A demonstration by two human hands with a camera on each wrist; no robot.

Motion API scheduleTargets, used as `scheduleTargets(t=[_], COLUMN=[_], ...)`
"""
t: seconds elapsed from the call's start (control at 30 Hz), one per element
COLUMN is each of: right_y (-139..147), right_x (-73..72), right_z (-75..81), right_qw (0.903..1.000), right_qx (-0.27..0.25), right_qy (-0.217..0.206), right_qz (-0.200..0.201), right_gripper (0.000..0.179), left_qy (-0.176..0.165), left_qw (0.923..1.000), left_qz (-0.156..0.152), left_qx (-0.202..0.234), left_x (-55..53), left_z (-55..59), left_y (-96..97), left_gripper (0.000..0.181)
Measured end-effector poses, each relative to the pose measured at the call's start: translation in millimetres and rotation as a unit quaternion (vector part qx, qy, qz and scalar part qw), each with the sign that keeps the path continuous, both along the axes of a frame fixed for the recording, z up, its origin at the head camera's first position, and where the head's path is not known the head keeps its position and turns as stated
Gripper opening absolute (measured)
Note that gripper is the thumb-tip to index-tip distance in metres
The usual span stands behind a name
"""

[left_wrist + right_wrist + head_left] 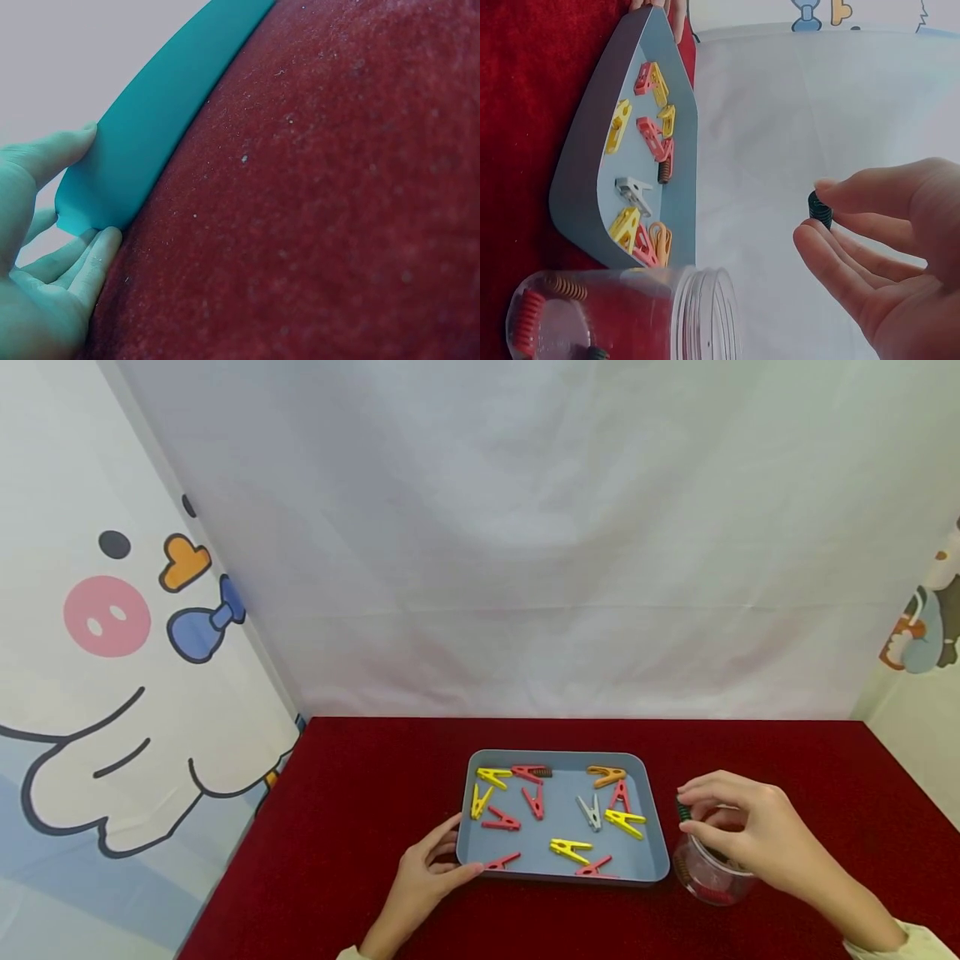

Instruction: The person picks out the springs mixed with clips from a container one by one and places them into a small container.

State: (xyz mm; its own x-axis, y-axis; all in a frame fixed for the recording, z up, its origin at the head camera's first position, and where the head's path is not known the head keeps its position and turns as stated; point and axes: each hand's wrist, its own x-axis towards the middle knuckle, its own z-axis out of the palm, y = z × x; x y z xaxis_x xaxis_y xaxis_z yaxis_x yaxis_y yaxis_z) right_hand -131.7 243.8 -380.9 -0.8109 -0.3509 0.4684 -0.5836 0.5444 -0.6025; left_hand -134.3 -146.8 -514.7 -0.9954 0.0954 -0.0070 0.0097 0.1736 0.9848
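Note:
My right hand (757, 827) pinches a dark green coil spring (820, 210) between thumb and fingertips, just above the mouth of a clear plastic jar (708, 891). Inside the jar lie a red spring (528, 322), a brownish spring (566, 287) and a dark green one (596, 352). My left hand (427, 881) grips the near left corner of a blue-grey tray (566, 789), its thumb and fingers on the wall. Red, yellow, grey and orange plastic clips lie scattered in the tray. A dark brownish spring (542, 772) sits by a red clip (525, 770) at the back.
A dark red cloth (375, 777) covers the table, and the jar stands just right of the tray. Behind the table hangs a white curtain (525, 568). Cartoon-printed sheets (112, 718) hang at the sides.

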Motion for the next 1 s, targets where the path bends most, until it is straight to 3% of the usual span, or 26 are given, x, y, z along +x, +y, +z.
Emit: scheduleTargets(t=[0.33, 0.67, 1.0], right_y=[12, 24, 36], right_x=[1.1, 2.9, 5.6], right_z=[-1.7, -4.4, -14.2], right_qw=[0.9999, 0.9994, 0.9989], right_qx=[0.002, 0.023, 0.029], right_qy=[0.009, 0.001, -0.023], right_qz=[-0.007, -0.026, -0.027], right_gripper=[0.036, 0.032, 0.031], left_qy=[0.003, 0.005, 0.001], left_qw=[1.0, 1.0, 0.9999], left_qz=[0.003, -0.007, -0.003], left_qx=[-0.002, 0.0, -0.012], left_x=[0.8, 10.6, 9.9], left_z=[3.1, 32.6, 29.7], left_y=[0.4, 4.2, 4.3], left_gripper=[0.072, 0.07, 0.07])
